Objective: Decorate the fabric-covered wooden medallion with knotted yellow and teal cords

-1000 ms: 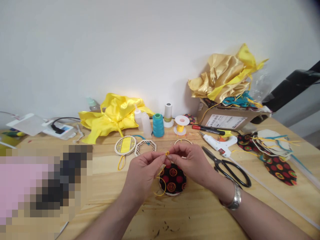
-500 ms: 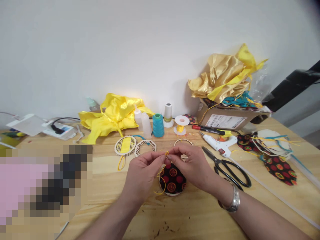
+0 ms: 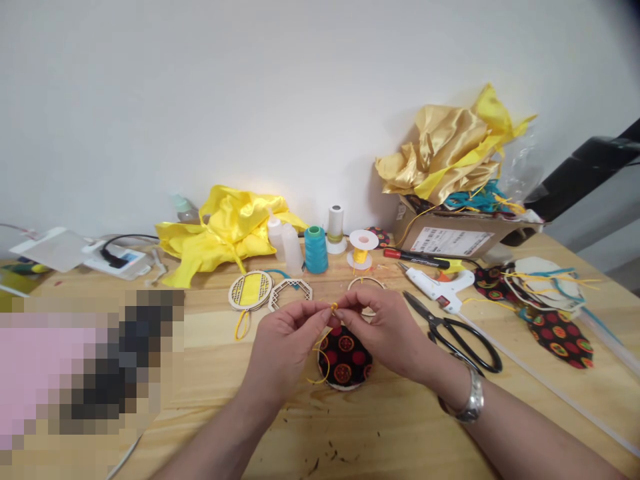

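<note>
Between my two hands a yellow cord (image 3: 327,363) is pinched at a small loop or knot, and its loose end curls down on the left. My left hand (image 3: 290,337) closes thumb and fingertips on it. Fingertip to fingertip with it, my right hand (image 3: 383,330) pinches the same cord; a silver bracelet (image 3: 473,398) circles that wrist. Beneath the hands lies a round piece covered in black fabric with red and orange circles (image 3: 345,357), its upper part hidden by my fingers. Just behind are a wooden ring (image 3: 367,281) and an octagonal wooden lattice frame (image 3: 291,291).
Right of my hands lie black-handled scissors (image 3: 463,337), a white glue gun (image 3: 440,283) and a marker (image 3: 417,258). A cardboard box (image 3: 440,233) heaped with fabric stands behind. Yellow satin (image 3: 225,230), a teal thread cone (image 3: 315,252) and a yellow cord spool (image 3: 362,252) line the wall.
My hands stay together on the yellow cord, almost unmoved. The right wrist and bracelet have shifted slightly; the view has moved a little.
</note>
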### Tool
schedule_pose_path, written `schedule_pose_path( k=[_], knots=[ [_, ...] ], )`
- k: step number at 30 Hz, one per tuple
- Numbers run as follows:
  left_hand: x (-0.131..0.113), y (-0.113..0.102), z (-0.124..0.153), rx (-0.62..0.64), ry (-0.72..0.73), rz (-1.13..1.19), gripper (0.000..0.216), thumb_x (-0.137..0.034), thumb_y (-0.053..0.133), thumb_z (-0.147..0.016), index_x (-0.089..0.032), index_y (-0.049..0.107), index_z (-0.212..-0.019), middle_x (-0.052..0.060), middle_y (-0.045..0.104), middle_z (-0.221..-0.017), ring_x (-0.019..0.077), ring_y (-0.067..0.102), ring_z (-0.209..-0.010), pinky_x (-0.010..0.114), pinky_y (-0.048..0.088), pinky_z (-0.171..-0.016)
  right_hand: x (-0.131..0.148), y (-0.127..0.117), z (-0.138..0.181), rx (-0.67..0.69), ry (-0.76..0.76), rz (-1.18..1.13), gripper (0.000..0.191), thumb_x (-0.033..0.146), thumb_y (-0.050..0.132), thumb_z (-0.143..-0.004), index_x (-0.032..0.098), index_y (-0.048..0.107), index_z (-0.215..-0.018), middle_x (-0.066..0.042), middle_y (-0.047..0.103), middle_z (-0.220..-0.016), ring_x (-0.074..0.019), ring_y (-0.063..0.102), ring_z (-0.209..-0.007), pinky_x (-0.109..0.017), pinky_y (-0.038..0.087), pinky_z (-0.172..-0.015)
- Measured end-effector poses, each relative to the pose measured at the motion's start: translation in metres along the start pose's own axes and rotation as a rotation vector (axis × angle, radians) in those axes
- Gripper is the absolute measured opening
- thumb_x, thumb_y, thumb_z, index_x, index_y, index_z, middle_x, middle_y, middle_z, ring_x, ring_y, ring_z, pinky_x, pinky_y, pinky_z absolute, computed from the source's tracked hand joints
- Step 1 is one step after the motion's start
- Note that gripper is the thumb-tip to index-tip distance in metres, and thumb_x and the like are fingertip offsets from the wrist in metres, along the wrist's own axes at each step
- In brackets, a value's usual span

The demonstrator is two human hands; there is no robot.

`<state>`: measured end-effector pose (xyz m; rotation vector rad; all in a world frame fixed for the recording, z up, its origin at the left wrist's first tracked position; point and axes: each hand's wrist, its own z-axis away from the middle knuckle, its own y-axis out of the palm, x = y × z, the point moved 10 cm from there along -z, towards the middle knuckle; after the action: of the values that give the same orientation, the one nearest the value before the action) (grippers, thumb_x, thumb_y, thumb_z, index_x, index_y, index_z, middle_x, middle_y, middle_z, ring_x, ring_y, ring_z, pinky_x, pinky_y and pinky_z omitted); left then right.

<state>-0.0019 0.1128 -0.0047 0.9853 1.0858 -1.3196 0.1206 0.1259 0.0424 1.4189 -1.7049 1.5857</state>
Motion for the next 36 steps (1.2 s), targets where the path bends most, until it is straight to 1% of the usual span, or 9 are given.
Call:
schedule_pose_path(
  k=[6,9,12,15,19,22,25,31,36],
  knots=[
    [-0.004,-0.001,0.0,-0.008,0.018,-0.048,0.014,-0.031,0.068,-0.07,-0.017,0.072,-0.072,0.0,0.068,-0.059,0.0084,0.05,-0.047,0.019,0.032,-0.043,0.002,-0.001,-0.001,-0.001,-0.009,0.009,0.013,0.014,0.055,-0.079,0.019,0.064,-0.072,0.001,0.068,-0.068,-0.0103,0.058,-0.061,-0.021,0.044,-0.058],
    [-0.007,-0.001,0.001,-0.017,0.026,-0.071,0.013,-0.03,0.067,-0.07,-0.018,0.071,-0.07,0.0,0.069,-0.061,0.0092,0.052,-0.049,0.019,0.035,-0.045,0.003,-0.001,-0.001,-0.002,-0.022,0.01,0.013,0.014,0.055,-0.079,0.019,0.065,-0.072,0.001,0.068,-0.068,-0.0102,0.058,-0.061,-0.021,0.044,-0.059],
    [-0.008,-0.002,0.001,-0.032,0.033,-0.083,0.012,-0.029,0.067,-0.07,-0.018,0.071,-0.069,0.001,0.071,-0.066,0.0116,0.057,-0.055,0.019,0.039,-0.049,0.002,-0.001,0.0,-0.006,-0.021,0.014,0.013,0.014,0.055,-0.079,0.02,0.065,-0.072,0.001,0.068,-0.068,-0.0105,0.058,-0.062,-0.021,0.043,-0.059],
    [-0.008,-0.002,0.002,-0.042,0.061,-0.114,0.011,-0.029,0.066,-0.07,-0.019,0.071,-0.07,0.002,0.072,-0.068,0.0145,0.061,-0.062,0.021,0.045,-0.056,0.001,-0.001,0.001,-0.006,-0.01,-0.005,0.013,0.013,0.055,-0.078,0.02,0.066,-0.073,0.001,0.068,-0.069,-0.0108,0.059,-0.062,-0.022,0.044,-0.06],
    [-0.014,-0.004,0.004,-0.085,0.167,-0.192,0.009,-0.027,0.063,-0.073,-0.021,0.07,-0.073,0.001,0.072,-0.07,0.016,0.064,-0.067,0.023,0.048,-0.063,-0.004,0.001,0.001,0.004,0.05,-0.084,0.015,0.011,0.054,-0.075,0.019,0.066,-0.076,0.0,0.07,-0.071,-0.0119,0.061,-0.064,-0.022,0.046,-0.06],
    [-0.019,-0.006,0.007,-0.125,0.25,-0.254,0.01,-0.025,0.062,-0.074,-0.022,0.071,-0.075,0.0,0.072,-0.071,0.0159,0.063,-0.066,0.023,0.048,-0.063,-0.01,0.003,0.001,0.001,0.112,-0.135,0.015,0.009,0.054,-0.073,0.019,0.066,-0.074,0.0,0.07,-0.07,-0.0117,0.061,-0.063,-0.022,0.047,-0.059],
    [-0.024,-0.005,0.01,-0.138,0.306,-0.296,0.012,-0.024,0.061,-0.074,-0.023,0.072,-0.079,0.0,0.073,-0.072,0.016,0.064,-0.066,0.023,0.048,-0.063,-0.016,0.004,0.001,-0.014,0.168,-0.175,0.015,0.01,0.055,-0.073,0.019,0.066,-0.073,0.0,0.069,-0.069,-0.0114,0.062,-0.062,-0.021,0.047,-0.057],
    [-0.024,-0.006,0.011,-0.134,0.311,-0.29,0.012,-0.025,0.063,-0.075,-0.024,0.073,-0.081,0.0,0.074,-0.075,0.0163,0.065,-0.069,0.023,0.048,-0.065,-0.021,0.005,0.003,-0.021,0.216,-0.213,0.011,0.015,0.056,-0.075,0.018,0.067,-0.073,-0.001,0.069,-0.07,-0.012,0.062,-0.062,-0.022,0.048,-0.057],
    [-0.028,-0.006,0.011,-0.127,0.338,-0.356,0.012,-0.026,0.061,-0.077,-0.024,0.072,-0.083,-0.001,0.074,-0.076,0.0153,0.065,-0.07,0.022,0.049,-0.067,-0.02,0.004,0.003,-0.018,0.217,-0.228,0.011,0.015,0.057,-0.075,0.018,0.067,-0.073,0.0,0.069,-0.069,-0.0111,0.061,-0.061,-0.021,0.047,-0.056]
  ],
)
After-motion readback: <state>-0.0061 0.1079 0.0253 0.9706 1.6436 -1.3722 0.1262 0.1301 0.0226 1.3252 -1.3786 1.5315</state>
